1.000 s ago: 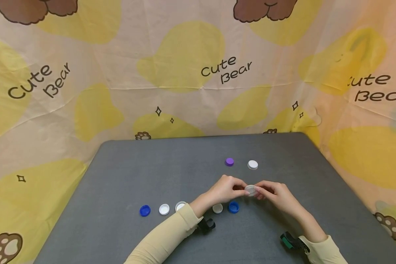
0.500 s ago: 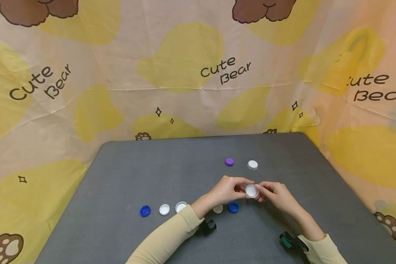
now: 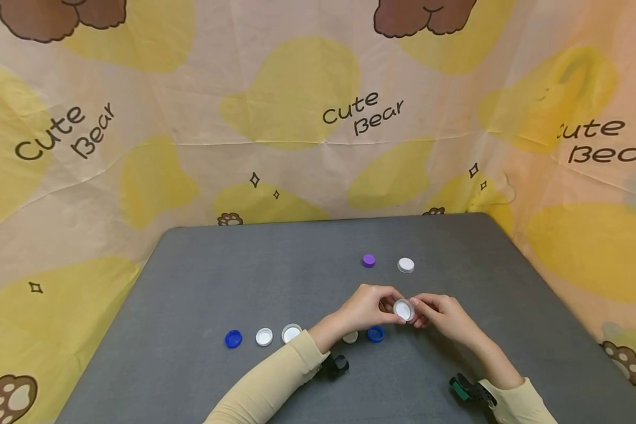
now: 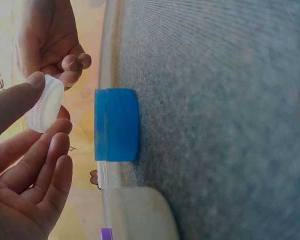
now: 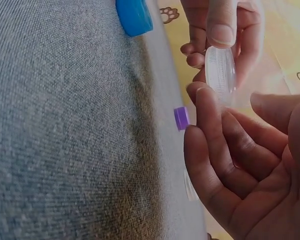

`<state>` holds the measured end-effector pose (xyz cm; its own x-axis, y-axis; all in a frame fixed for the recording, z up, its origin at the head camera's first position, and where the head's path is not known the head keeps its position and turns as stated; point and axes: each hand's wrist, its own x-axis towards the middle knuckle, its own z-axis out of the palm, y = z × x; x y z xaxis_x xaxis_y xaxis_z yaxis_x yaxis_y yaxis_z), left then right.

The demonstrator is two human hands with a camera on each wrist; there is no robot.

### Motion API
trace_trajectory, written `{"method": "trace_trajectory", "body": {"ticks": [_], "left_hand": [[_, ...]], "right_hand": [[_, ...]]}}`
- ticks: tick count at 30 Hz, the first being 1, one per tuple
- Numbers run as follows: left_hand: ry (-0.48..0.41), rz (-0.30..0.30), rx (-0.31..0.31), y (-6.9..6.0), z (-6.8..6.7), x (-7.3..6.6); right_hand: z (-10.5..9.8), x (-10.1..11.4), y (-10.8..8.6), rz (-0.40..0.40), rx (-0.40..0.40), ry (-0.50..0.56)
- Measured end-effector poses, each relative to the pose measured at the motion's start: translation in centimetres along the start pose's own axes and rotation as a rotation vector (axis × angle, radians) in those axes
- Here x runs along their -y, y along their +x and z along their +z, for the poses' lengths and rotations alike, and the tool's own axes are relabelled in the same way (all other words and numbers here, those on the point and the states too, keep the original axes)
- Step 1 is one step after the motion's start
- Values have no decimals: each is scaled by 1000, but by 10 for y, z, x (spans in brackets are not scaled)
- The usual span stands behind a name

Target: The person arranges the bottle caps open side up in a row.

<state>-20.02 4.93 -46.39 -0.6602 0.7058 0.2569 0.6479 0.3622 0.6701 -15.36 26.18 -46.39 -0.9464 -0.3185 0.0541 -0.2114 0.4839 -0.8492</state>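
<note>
My left hand pinches a translucent white bottle cap between thumb and fingers above the table. In the left wrist view the ribbed side of this bottle cap shows. My right hand is close at its right. As the right wrist view shows, the right thumb stands apart from the cap, while loosely bent fingertips reach its lower edge. Below the hands lie a blue cap and an off-white cap, the latter partly covered by the left hand.
Left along the grey table lie a blue cap, a white cap and another white cap, partly behind the left sleeve. Farther back are a purple cap and a white cap. A printed cloth hangs behind.
The held cap has tilted, so its round face now shows more fully to the head camera. It has come slightly nearer with both hands. The caps on the table have stayed put.
</note>
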Motion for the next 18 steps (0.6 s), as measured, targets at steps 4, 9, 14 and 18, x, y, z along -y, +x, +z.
{"method": "trace_trajectory", "body": {"ticks": [4, 9, 14, 18], "left_hand": [[13, -26, 1, 1, 2, 0], [25, -49, 10, 0, 4, 1], [22, -44, 25, -1, 5, 0], [31, -30, 41, -2, 6, 0]], "right_hand": [[-2, -1, -2, -1, 32, 30], [-4, -2, -5, -20, 73, 31], [-6, -2, -8, -52, 104, 2], [-6, -3, -9, -79, 114, -49]]}}
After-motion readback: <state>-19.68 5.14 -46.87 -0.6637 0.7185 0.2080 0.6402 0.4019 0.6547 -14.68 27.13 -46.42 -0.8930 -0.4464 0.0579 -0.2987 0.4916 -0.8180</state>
